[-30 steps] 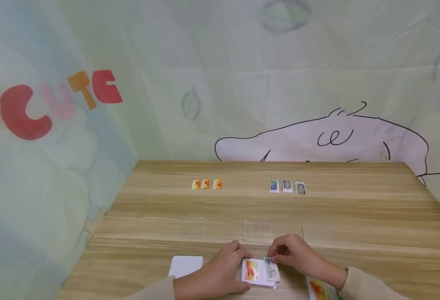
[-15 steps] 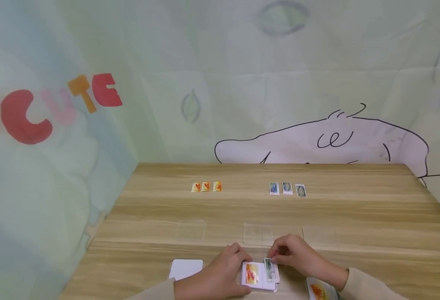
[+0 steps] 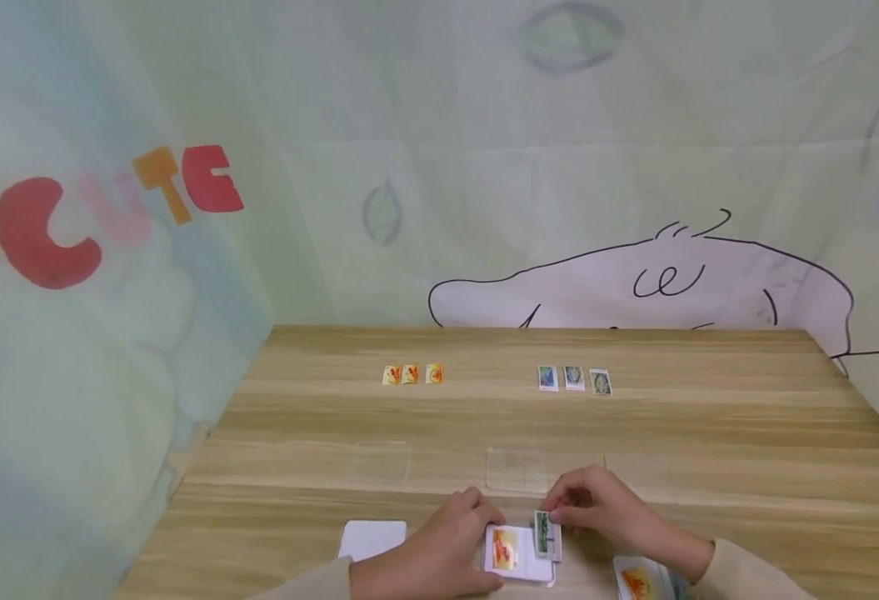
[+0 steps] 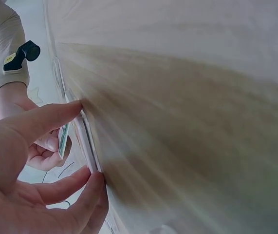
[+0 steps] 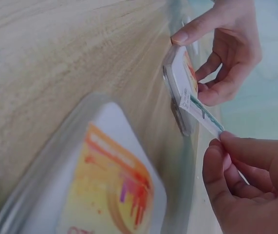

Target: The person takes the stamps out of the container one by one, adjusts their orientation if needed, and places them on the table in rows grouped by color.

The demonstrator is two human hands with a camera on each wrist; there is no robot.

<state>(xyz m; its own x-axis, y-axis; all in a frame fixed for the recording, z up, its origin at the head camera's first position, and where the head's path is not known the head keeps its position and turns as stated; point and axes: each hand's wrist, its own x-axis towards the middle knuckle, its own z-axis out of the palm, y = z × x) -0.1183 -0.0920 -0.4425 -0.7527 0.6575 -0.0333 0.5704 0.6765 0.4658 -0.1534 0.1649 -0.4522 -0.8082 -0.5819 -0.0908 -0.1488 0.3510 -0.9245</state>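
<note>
A white rounded card in a clear case [image 3: 529,568] lies at the front of the table, with an orange-and-yellow stamp [image 3: 506,549] on its left half. My left hand [image 3: 439,546] grips the case by its edges, thumb on one side and fingers on the other, as the left wrist view shows. Between thumb and fingertips, my right hand [image 3: 596,508] pinches a small stamp with a green picture [image 3: 547,535]. This stamp is tilted, and its lower end overlaps the card's right side. In the right wrist view, the stamp's white end [image 5: 185,99] is right at the card's edge.
A second white card [image 3: 372,537] lies left, partly behind my left forearm. Another cased card with an orange stamp [image 3: 637,583] sits under my right wrist. Clear plates [image 3: 516,469] lie beyond the hands. Orange stamps [image 3: 411,374] and dark stamps [image 3: 574,378] line the back.
My right hand has moved slightly to the right, taking the green stamp from over the card's right half toward its right edge. The left hand keeps its place on the case.
</note>
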